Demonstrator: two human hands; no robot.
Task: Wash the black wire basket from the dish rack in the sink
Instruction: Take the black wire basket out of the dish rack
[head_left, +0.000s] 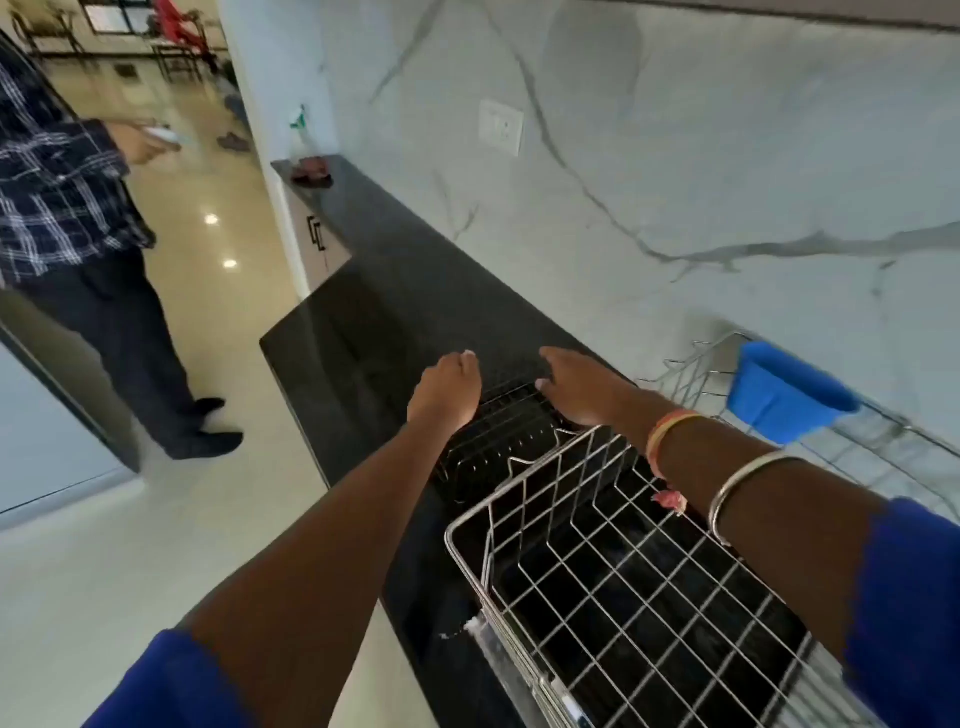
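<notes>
Fingers of the left grip (444, 391) are curled at the left rim of the black wire basket (501, 441), but it cannot be told whether they close on a wire. The right grip (582, 388) is wide, its fingers stretched over the far right corner of the basket. In the head view the basket stands on the dark table (374, 312), just beyond a silver wire rack (623, 571), and a blue tub (784, 397) sits in a second rack (696, 371) to the right.
</notes>
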